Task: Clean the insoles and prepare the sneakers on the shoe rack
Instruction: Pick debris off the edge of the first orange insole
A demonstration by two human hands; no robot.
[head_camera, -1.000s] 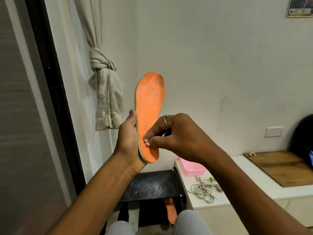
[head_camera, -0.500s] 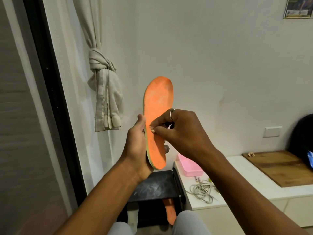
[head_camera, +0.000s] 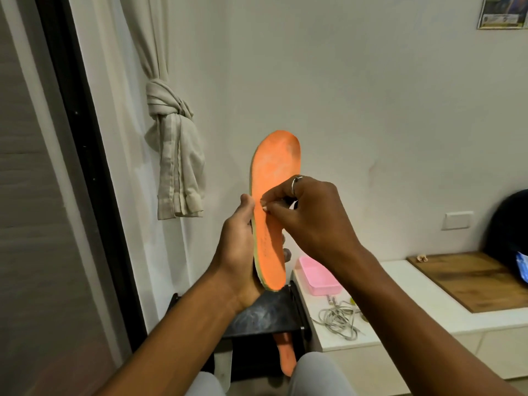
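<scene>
**Orange insole held up, one hand gripping, the other picking at it**

The left hand [head_camera: 237, 252] has the insole [head_camera: 274, 167] standing upright, toe end up, orange face toward the camera. It's a wrap-around grip. The thumb lies up the near edge, the palm cups the heel end, and a couple of fingertips [head_camera: 286, 253] peek out from behind on the far side.

The right hand [head_camera: 311, 221] comes in from the right and sits across the middle of the insole. Its fingers are curled in tight, and the thumb and forefinger tips are pinched together right on the orange surface, close to the left thumb. I can't tell if there's a tiny bit of something between those tips. There's a ring [head_camera: 295, 182] on the forefinger.

Below the hands is the black shoe rack [head_camera: 263, 315], with a second orange insole [head_camera: 285, 355] poking out under its top shelf. Down to the right of the hands, a white counter [head_camera: 400, 310] carries a pink tray [head_camera: 320, 277], a tangle of grey cord [head_camera: 340, 318] and a wooden board [head_camera: 468, 278] further out. A knotted curtain [head_camera: 174, 138] hangs off to the left, above the left hand.
</scene>
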